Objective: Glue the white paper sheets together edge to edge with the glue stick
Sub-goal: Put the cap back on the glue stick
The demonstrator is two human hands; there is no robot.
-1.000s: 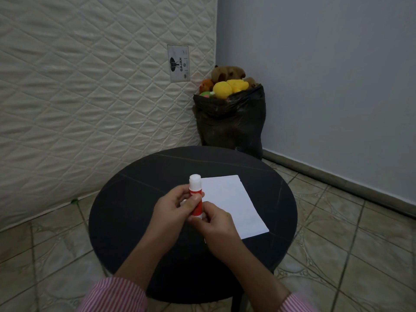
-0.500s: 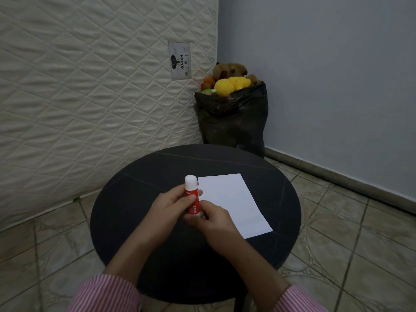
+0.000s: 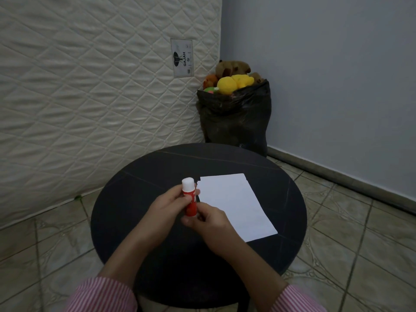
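A red glue stick [image 3: 189, 200] with a white cap stands upright above the round black table [image 3: 139, 199]. My left hand [image 3: 167, 207] grips its red body near the cap. My right hand [image 3: 208, 220] pinches the lower end of the tube. The cap is on. White paper sheets [image 3: 236, 203] lie stacked flat on the table just right of my hands, their edges slightly offset at the far left corner. My right hand covers a small part of the stack's near left edge.
A quilted mattress [image 3: 90, 97] leans against the wall on the left. A black bag of plush toys [image 3: 235, 118] stands in the corner behind the table. Tiled floor [image 3: 360, 244] surrounds the table, and a grey wall rises at the right.
Both hands keep hold of the glue stick, which has dropped a little lower and nearer the table. The paper has not moved.
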